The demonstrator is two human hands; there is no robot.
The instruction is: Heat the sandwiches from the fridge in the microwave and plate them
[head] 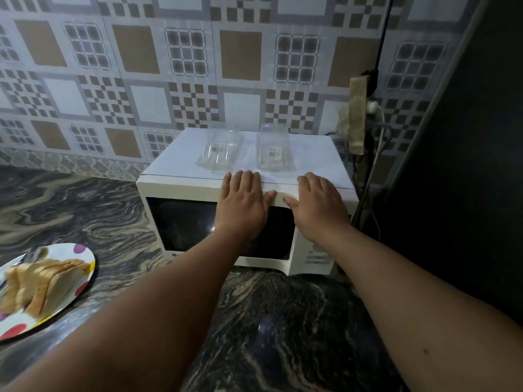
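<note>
A white microwave [181,190] stands on the dark marbled counter with its door closed. My left hand [242,201] and my right hand [319,204] rest flat on its top front edge, fingers spread, holding nothing. Two empty clear plastic sandwich packs [220,149] [274,149] lie on the microwave's top, just beyond my fingertips. At the left, several sandwich halves [39,287] lie stacked on a white plate with coloured dots [82,250].
The marbled counter [85,207] stretches left and towards me. A patterned tile wall [169,66] rises behind. At the right, a dark appliance side [467,165] stands close to the microwave, with a taped power strip [357,114] and cables beside it.
</note>
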